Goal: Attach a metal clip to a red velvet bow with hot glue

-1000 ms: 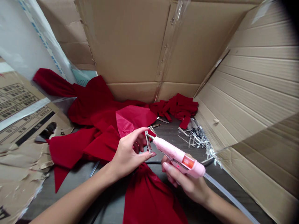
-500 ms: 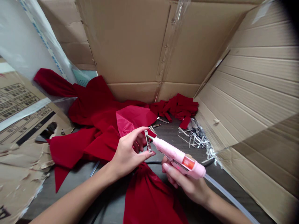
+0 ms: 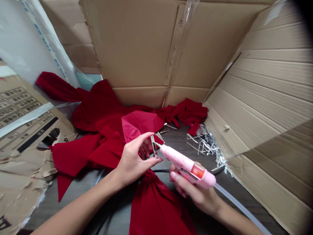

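My left hand [image 3: 133, 160] pinches a small metal hair clip [image 3: 154, 147] upright between thumb and forefinger, above red velvet fabric. My right hand [image 3: 195, 192] grips a pink hot glue gun [image 3: 187, 164], a finger on the trigger. The gun's nozzle tip touches the upper part of the clip. A translucent glue stick [image 3: 234, 204] runs out of the gun's back toward the lower right. A red velvet bow piece [image 3: 156, 209] lies under both hands.
More red velvet bows [image 3: 97, 117] and folded red strips [image 3: 188, 112] lie on the dark floor. A heap of loose metal clips [image 3: 206, 143] sits at the right. Cardboard walls [image 3: 264, 98] enclose the back and right; torn cardboard [image 3: 22, 156] lies left.
The clip and the glue gun's tip have shifted very slightly; the nozzle sits a bit higher on the clip. Otherwise the hands hold the same pose.
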